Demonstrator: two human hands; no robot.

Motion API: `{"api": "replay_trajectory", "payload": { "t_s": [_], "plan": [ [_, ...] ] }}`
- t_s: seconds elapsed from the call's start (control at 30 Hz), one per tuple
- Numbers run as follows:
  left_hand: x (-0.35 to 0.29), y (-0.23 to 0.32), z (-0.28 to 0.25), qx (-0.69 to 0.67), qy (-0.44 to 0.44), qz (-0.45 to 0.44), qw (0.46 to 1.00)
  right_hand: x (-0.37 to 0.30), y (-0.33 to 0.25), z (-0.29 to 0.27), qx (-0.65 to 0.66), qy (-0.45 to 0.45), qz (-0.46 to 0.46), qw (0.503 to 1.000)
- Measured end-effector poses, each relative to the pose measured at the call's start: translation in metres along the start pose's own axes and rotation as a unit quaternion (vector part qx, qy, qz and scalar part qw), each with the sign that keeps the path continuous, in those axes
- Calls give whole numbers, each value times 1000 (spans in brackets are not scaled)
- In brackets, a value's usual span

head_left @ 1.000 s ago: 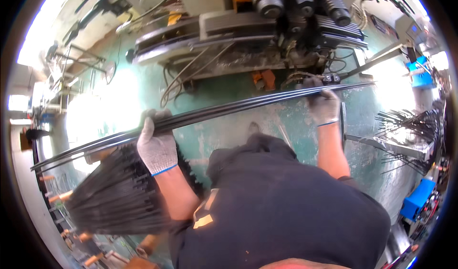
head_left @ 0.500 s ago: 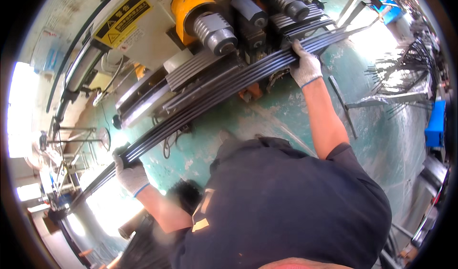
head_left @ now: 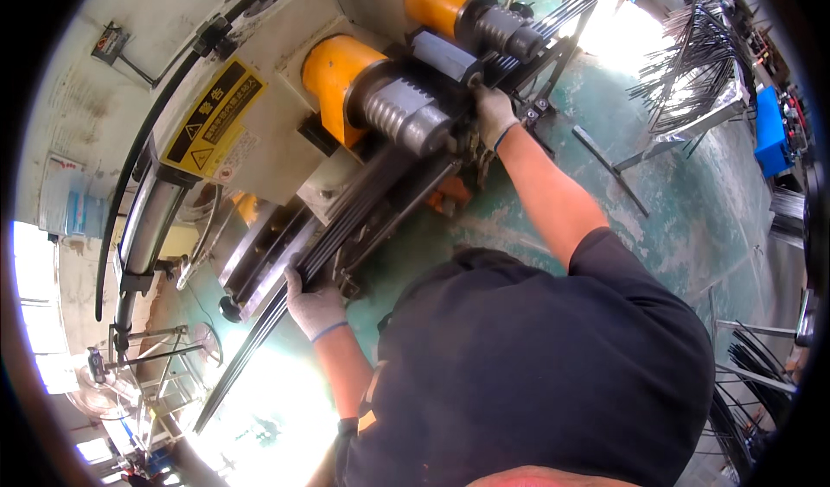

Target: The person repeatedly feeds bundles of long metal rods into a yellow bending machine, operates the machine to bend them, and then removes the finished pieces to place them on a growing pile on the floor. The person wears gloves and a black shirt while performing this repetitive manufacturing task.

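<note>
A bundle of several long dark metal bars (head_left: 337,238) runs diagonally from lower left to upper right, under the ribbed steel cylinders (head_left: 406,115) of a machine. Gloved in pale knit, my left hand (head_left: 316,304) is closed round the bundle below the nearer cylinder, thumb on top. My right hand (head_left: 495,115), in a matching glove, is closed at the bars farther up, between the two cylinders. Its fingertips are partly hidden by the machine parts. The far ends of the bars stick out past the second cylinder (head_left: 508,33).
Orange housings (head_left: 341,76) stand behind the cylinders, on a pale machine body with a yellow warning label (head_left: 212,120). At right, a rack (head_left: 692,115) carries a heap of thin dark rods, near a blue box (head_left: 772,133). A metal leg (head_left: 609,169) lies across the green floor.
The bars have moved away from my body, in under the ribbed cylinders, and slope more steeply. My hands have come closer together, the left moving right and the right moving left.
</note>
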State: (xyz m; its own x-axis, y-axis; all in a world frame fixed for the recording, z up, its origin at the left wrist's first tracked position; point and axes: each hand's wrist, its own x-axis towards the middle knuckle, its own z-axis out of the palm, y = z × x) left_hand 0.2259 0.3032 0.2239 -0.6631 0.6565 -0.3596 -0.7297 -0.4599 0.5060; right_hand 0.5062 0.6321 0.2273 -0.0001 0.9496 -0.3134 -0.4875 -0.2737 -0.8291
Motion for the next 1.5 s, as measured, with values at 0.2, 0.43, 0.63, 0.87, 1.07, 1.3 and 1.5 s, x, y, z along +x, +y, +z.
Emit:
{"api": "replay_trajectory", "payload": {
  "t_s": [0.2,0.43,0.63,0.87,1.07,1.3,1.5],
  "plan": [
    [4,31,-2,-58,-97,-8,994,49,10,-13,-22,45,28,998],
    [32,70,-66,442,-14,300,845,102,48,-51,-513,9,-271,814],
    [37,23,-33,77,1,127,989,75,63,-32,-223,79,-95,967],
    [25,18,-9,-57,31,84,994,66,42,-44,-194,55,-170,965],
    [36,70,-72,70,62,201,975,51,23,-19,-84,63,-70,992],
    [23,0,-1,-3,69,129,989,53,41,-64,-642,-17,-428,636],
    [19,-26,-3,0,74,78,994,45,40,-70,-633,-26,-412,655]
  ]
}}
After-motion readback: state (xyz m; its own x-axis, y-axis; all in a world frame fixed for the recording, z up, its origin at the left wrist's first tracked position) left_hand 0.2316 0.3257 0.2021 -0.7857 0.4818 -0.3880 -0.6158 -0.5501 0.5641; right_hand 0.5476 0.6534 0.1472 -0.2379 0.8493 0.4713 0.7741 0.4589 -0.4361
